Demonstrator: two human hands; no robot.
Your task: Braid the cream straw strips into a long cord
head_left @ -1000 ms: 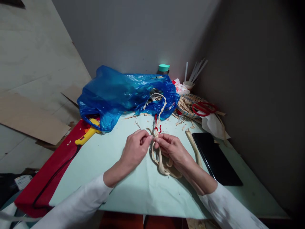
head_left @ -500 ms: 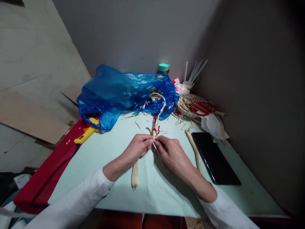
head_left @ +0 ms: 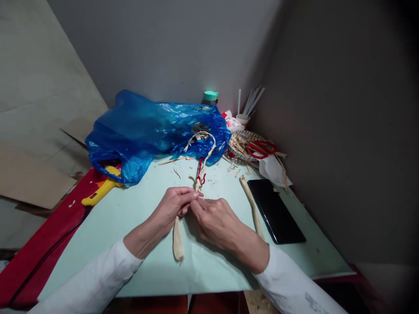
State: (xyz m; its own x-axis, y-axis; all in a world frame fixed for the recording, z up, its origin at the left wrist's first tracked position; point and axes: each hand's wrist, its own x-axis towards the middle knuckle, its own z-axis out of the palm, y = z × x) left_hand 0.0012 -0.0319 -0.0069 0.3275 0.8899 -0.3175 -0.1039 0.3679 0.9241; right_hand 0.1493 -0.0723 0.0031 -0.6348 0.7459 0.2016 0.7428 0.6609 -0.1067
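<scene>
A pale braid (head_left: 213, 150) of dried plant fibre curves from the blue bag down to my fingertips, with red yarn (head_left: 200, 166) tied near its lower end. My left hand (head_left: 170, 207) is closed, thumb and forefinger pinching the braid's near end. Against it, my right hand (head_left: 218, 221) is also closed at the same spot, knuckles up; its fingertips are partly hidden. Below my left hand a wide, flat fibre strip (head_left: 177, 242) hangs toward me over the table. Another fibre strip (head_left: 251, 203) lies to the right of my right hand.
A crumpled blue plastic bag (head_left: 153, 131) fills the back of the table (head_left: 144, 274). At left lies a yellow corded tool (head_left: 103, 189). To the right are a black tablet-like slab (head_left: 276, 211), red-handled scissors (head_left: 262, 149) on a woven basket (head_left: 240, 144), a cup of white sticks (head_left: 242, 118) and a green-lidded bottle (head_left: 211, 96).
The view has swung slightly right, so everything sits further left in the picture. My right hand has turned more knuckles-up and its fingertips have come in against my left fingers.
</scene>
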